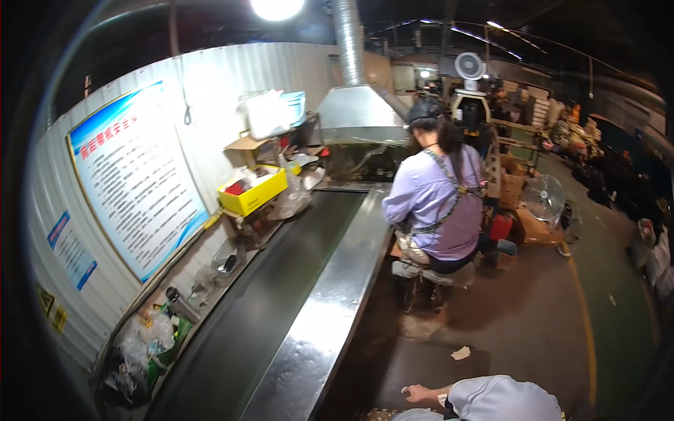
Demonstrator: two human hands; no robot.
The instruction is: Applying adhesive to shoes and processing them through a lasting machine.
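My right hand (419,393) shows at the lower edge, right of the middle, reaching leftward from a pale grey sleeve (502,398). Its fingers look loosely stretched and a little apart, with nothing visible in them. The hand is over the dark floor, to the right of a long conveyor with a shiny metal side plate (316,316) and a dark green belt (274,274). No thing touches the hand that I can make out. My left hand is out of the picture.
Ahead, a person in a lilac shirt (439,200) sits on a stool beside the conveyor, under a metal hood (361,112). A yellow box (254,193) stands by the left wall. Plastic bags (151,337) and a flask (181,303) line the belt's left side. A fan (543,198) stands at right.
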